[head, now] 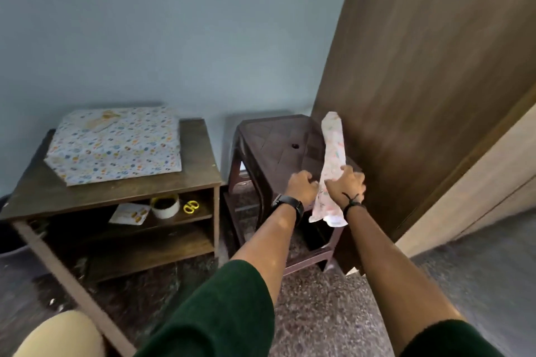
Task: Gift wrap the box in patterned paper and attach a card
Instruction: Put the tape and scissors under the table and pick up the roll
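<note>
I see my right hand [346, 182] gripping a roll of patterned paper [333, 151] around its middle, held above the brown plastic stool [269, 142]. My left hand [301, 187] sits just beside it, fingers curled at the roll's edge; whether it grips, I cannot tell. Well off to the left of both hands, the wrapped box [116, 145] lies on the wooden table [200, 177], with a card [129, 213], tape [165, 206] and yellow scissors [190, 206] on the shelf below.

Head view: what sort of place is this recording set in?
Probably a room in a home, not a workshop: a painted wall, a wooden wardrobe, a plastic stool and a small wooden table on a speckled stone floor.
</note>
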